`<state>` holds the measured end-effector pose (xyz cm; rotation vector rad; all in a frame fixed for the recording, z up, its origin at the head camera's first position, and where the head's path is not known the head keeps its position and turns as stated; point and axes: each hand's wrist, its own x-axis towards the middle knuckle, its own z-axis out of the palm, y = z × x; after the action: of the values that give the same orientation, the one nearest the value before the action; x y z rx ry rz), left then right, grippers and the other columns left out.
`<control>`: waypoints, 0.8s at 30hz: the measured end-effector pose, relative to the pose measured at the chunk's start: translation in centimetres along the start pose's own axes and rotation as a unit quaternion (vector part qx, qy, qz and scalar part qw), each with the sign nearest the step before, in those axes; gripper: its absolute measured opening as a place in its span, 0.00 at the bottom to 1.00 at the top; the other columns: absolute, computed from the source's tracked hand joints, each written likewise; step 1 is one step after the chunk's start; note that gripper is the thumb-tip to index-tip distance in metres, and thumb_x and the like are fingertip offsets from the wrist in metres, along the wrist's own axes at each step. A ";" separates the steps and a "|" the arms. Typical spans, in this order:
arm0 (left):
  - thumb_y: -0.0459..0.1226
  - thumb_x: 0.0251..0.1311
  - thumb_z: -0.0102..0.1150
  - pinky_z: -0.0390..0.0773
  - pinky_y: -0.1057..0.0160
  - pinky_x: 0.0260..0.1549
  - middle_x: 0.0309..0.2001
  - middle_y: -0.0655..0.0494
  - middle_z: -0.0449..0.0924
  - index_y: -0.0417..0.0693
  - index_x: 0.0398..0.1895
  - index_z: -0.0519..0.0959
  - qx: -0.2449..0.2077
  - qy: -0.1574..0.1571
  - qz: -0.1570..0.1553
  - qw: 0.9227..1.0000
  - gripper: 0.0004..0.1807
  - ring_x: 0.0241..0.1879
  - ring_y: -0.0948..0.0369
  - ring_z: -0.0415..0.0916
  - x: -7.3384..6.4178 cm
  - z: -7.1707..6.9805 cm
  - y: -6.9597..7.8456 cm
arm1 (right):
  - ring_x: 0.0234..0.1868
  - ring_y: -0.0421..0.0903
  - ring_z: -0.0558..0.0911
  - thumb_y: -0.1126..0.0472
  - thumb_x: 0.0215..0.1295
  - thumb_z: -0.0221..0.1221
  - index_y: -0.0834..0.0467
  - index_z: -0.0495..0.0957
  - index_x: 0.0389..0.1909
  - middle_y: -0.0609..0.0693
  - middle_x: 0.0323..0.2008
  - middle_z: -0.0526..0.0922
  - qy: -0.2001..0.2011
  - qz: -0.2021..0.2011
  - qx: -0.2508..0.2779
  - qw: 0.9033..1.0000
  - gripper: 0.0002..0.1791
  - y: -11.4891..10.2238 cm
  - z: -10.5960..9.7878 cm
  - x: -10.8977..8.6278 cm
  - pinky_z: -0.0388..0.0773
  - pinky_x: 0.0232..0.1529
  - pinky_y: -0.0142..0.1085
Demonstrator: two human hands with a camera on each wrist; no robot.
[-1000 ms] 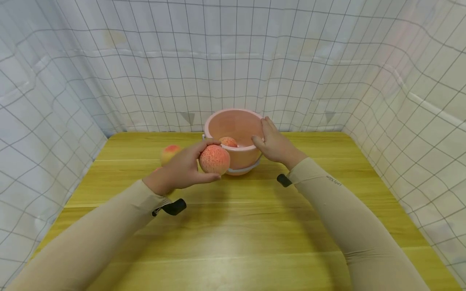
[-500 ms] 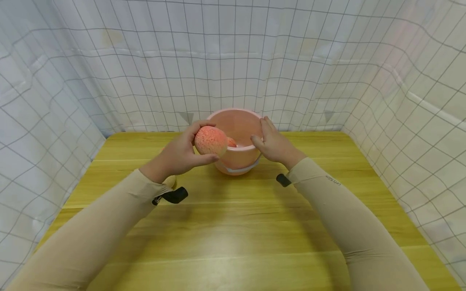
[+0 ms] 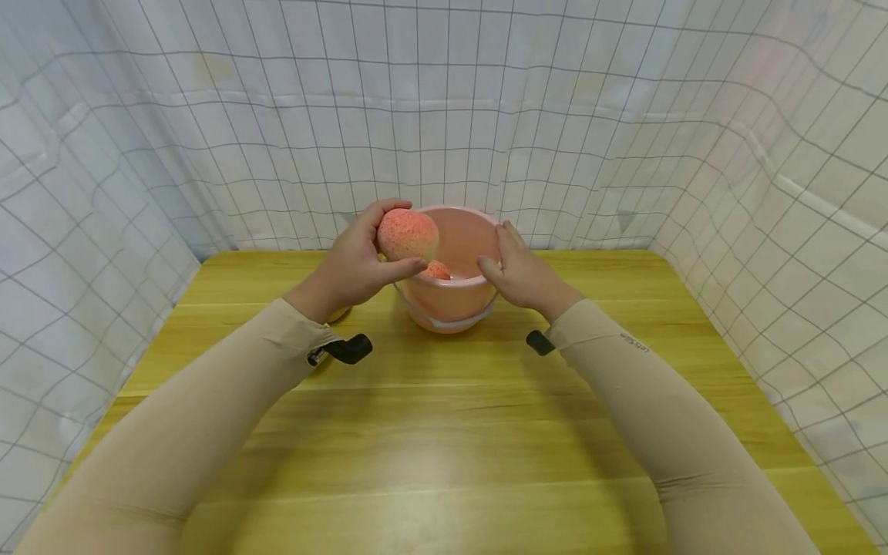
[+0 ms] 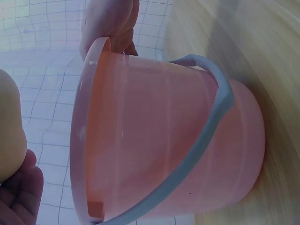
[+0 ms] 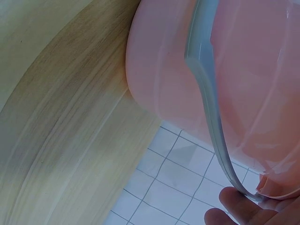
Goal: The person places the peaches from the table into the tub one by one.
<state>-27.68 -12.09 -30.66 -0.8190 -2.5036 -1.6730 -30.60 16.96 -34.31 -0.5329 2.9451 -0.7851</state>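
My left hand grips a pink-orange speckled peach above the left side of the pink bucket's rim. The left wrist view shows that peach apart from the bucket, with fingertips on its underside. My right hand holds the rim at the bucket's right side, the thumb over the edge. Another peach lies inside the bucket. A grey-blue handle hangs down the bucket's front.
Beneath the left wrist a sliver of a yellowish fruit shows, mostly hidden. The yellow wood-grain table bears the bucket near its back edge. White grid-patterned curtains enclose the back and sides.
My left hand has raised the peach from in front of the bucket's left side to above its rim. The fruits on the left have become covered by that arm. The right hand has stayed put.
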 end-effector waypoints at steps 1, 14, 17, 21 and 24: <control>0.39 0.61 0.76 0.85 0.60 0.51 0.69 0.51 0.70 0.52 0.77 0.63 -0.003 0.000 0.001 1.000 0.44 0.58 0.53 0.79 0.2 0.1 -0.1 | 0.87 0.58 0.39 0.40 0.81 0.41 0.66 0.37 0.85 0.63 0.86 0.34 0.001 -0.001 -0.001 1.000 0.47 0.0 0.0 0.0 0.48 0.84 0.55; 0.40 0.63 0.75 0.84 0.49 0.57 0.71 0.48 0.69 0.52 0.80 0.59 0.000 0.000 0.000 1.000 0.46 0.61 0.52 0.78 2.1 1.0 -0.7 | 0.87 0.58 0.39 0.40 0.81 0.42 0.65 0.36 0.85 0.63 0.86 0.34 -0.003 0.000 -0.004 1.000 0.47 0.1 0.0 0.1 0.47 0.84 0.56; 0.40 0.63 0.74 0.83 0.47 0.59 0.71 0.48 0.68 0.51 0.80 0.58 -0.002 0.003 -0.001 1.000 0.46 0.63 0.51 0.77 2.3 1.2 -0.8 | 0.87 0.58 0.40 0.40 0.81 0.42 0.65 0.36 0.85 0.63 0.86 0.34 -0.002 -0.001 -0.003 1.000 0.47 0.1 0.0 0.2 0.47 0.84 0.56; 0.41 0.63 0.74 0.83 0.46 0.59 0.71 0.47 0.68 0.51 0.80 0.59 0.004 0.008 -0.002 1.000 0.46 0.62 0.50 0.77 2.6 1.4 -0.9 | 0.87 0.59 0.40 0.40 0.81 0.42 0.65 0.37 0.85 0.64 0.86 0.35 0.003 -0.003 0.003 1.000 0.47 0.1 0.1 0.2 0.48 0.84 0.56; 0.42 0.63 0.74 0.83 0.46 0.58 0.71 0.47 0.68 0.51 0.79 0.59 0.012 0.008 -0.003 1.000 0.45 0.61 0.51 0.78 2.8 1.6 -1.0 | 0.87 0.59 0.41 0.40 0.81 0.42 0.65 0.38 0.85 0.63 0.86 0.35 0.005 -0.003 0.005 1.000 0.47 0.2 0.2 0.2 0.48 0.84 0.56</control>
<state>-30.08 -9.84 -31.37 -0.7924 -2.5133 -1.6406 -30.83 16.97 -34.54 -0.5388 2.9487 -0.8052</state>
